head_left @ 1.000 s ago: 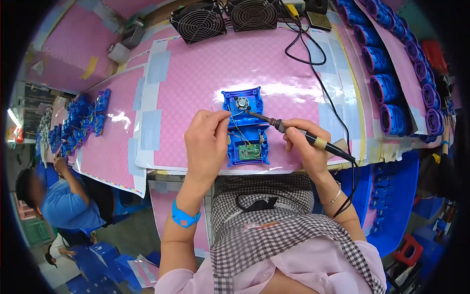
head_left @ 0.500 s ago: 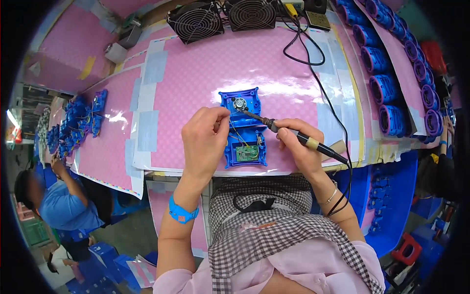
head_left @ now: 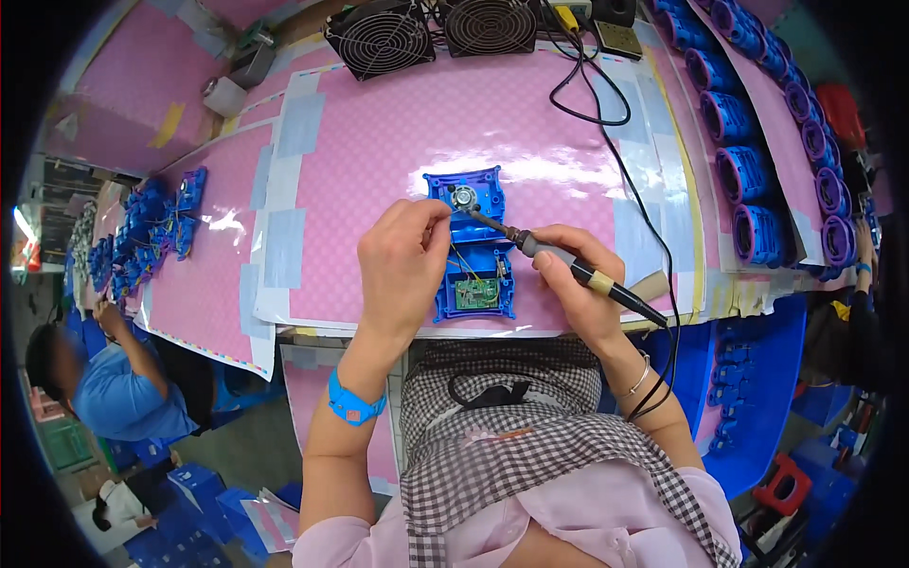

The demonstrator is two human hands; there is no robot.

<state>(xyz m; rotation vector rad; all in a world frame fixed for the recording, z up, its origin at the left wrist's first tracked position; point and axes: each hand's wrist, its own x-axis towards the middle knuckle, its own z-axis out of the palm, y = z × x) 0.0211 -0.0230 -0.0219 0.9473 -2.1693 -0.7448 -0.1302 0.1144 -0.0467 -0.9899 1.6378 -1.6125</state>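
A person works at a table (head_left: 379, 142) covered in pink dotted matting, seen from above. The right hand (head_left: 578, 284) is closed around a soldering iron (head_left: 568, 265) held like a pen, its tip resting on a small round metal part (head_left: 464, 198) at the far end of a blue plastic housing (head_left: 473, 248). The housing lies flat on the table between the two hands, with a small green circuit board (head_left: 476, 293) at its near end. The left hand (head_left: 402, 256) touches the left side of the housing, fingers pinched narrowly together near thin wires; what they pinch is too small to tell. To do this step well, it seems best that the left hand holds the housing still while the tip stays on the joint only briefly, with the fingers kept away from the hot tip and the black cord (head_left: 653, 227) left slack. Beyond the hands, at the table's far edge, stand two black fans (head_left: 379, 40). To the right of the right hand runs a row of blue and purple round parts (head_left: 757, 161). Far to the left lies a cluster of blue housings (head_left: 142, 237), where another person in a blue shirt (head_left: 114, 388) works. Blue crates (head_left: 189, 492) sit on the floor below.
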